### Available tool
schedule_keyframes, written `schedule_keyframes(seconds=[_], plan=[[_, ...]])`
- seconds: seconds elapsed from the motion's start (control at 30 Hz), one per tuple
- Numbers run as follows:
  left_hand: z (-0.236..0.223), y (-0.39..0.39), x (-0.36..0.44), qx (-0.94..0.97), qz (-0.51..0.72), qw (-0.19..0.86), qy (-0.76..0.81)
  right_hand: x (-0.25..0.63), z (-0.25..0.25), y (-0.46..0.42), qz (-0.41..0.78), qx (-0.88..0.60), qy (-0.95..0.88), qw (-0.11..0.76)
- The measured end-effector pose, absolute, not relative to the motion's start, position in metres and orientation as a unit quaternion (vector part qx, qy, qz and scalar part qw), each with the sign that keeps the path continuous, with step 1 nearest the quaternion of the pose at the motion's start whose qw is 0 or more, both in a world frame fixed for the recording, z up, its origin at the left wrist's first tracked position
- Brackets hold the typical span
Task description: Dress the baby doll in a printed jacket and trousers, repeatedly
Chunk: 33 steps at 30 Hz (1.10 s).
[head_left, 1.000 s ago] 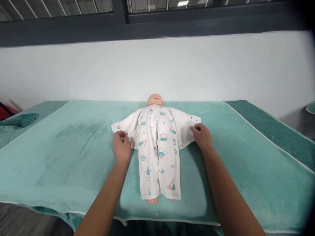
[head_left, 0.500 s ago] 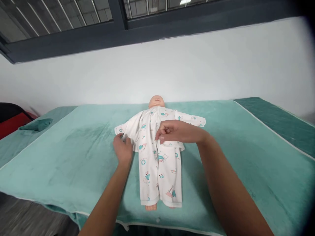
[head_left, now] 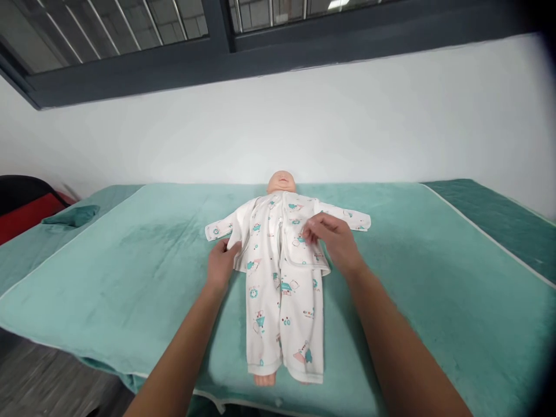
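A baby doll [head_left: 281, 181] lies on its back, dressed in a white printed shirt [head_left: 264, 223] and matching trousers [head_left: 284, 313]. Its arms stretch out to both sides, and bare toes show below one cuff. My left hand [head_left: 222, 260] pinches the shirt's side edge below the left sleeve and lifts it a little. Over the right front of the shirt is my right hand [head_left: 332, 238], with its fingers bent and pressed together. Whether cloth is between those fingertips cannot be made out.
The doll lies on a padded table with a light green cover [head_left: 143, 278]. A darker green strip [head_left: 499, 226] runs along the right side. Behind stands a white wall [head_left: 304, 127] under a dark window frame [head_left: 143, 81]. A red and black object [head_left: 30, 211] is at the far left.
My right hand has moved right from the middle of the shirt, uncovering its front. My left hand has closed on the shirt's side and raised it slightly. The view has shifted a little.
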<state>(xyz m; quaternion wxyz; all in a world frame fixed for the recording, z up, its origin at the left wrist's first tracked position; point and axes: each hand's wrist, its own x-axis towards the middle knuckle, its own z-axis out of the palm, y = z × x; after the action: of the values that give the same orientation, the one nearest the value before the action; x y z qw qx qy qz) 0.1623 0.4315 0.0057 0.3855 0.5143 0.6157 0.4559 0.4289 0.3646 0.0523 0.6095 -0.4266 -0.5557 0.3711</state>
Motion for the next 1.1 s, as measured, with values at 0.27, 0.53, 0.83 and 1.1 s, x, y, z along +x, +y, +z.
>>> schedule_keyframes(seconds=[0.27,0.53,0.83,1.1], plan=[[0.082,0.396,0.204,0.583,0.564,0.432,0.395,0.417,0.036,0.38,0.242,-0.447,-0.627,0.59],[0.047,0.374,0.227,0.846,0.37,0.146,0.355,0.406,0.037,0.383,0.185,-0.471,-0.679,0.532],[0.034,0.369,0.23,0.831,0.405,0.13,0.359,0.381,0.066,0.404,-0.05,-0.547,-0.742,0.384],[0.02,0.357,0.216,0.687,0.532,0.086,0.486,0.341,0.089,0.448,-0.05,-0.654,-0.726,0.209]])
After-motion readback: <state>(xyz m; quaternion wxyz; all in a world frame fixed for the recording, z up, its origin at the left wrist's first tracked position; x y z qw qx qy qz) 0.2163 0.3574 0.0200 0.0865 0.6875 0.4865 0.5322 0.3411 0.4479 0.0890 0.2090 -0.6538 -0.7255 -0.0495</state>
